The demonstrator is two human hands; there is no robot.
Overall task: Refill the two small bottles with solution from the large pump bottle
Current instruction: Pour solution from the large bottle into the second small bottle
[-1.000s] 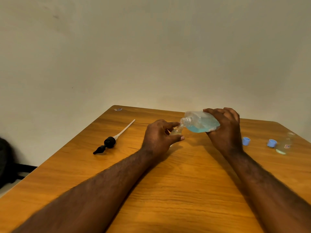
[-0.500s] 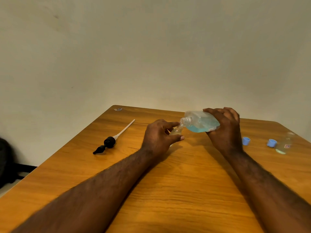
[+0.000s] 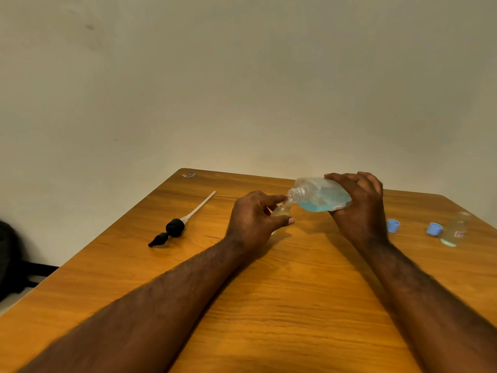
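Now left hand (image 3: pixel 254 220) pinches small bottle (image 3: pixel 282 210); right hand (image 3: pixel 359 208) grips large bottle (image 3: pixel 318 196).

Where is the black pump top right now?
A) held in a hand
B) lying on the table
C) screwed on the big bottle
B: the black pump top lies on the table, apart from the big bottle, whose neck is bare.

Both my forearms (image 3: pixel 166 297) are reaching forward over the desk (image 3: pixel 295 313). My left hand (image 3: pixel 255 219) is curling round the small bottle (image 3: pixel 283 209), low over the desk; my right hand (image 3: pixel 359 208) is gripping the tilted large bottle (image 3: pixel 320 196) slightly higher.
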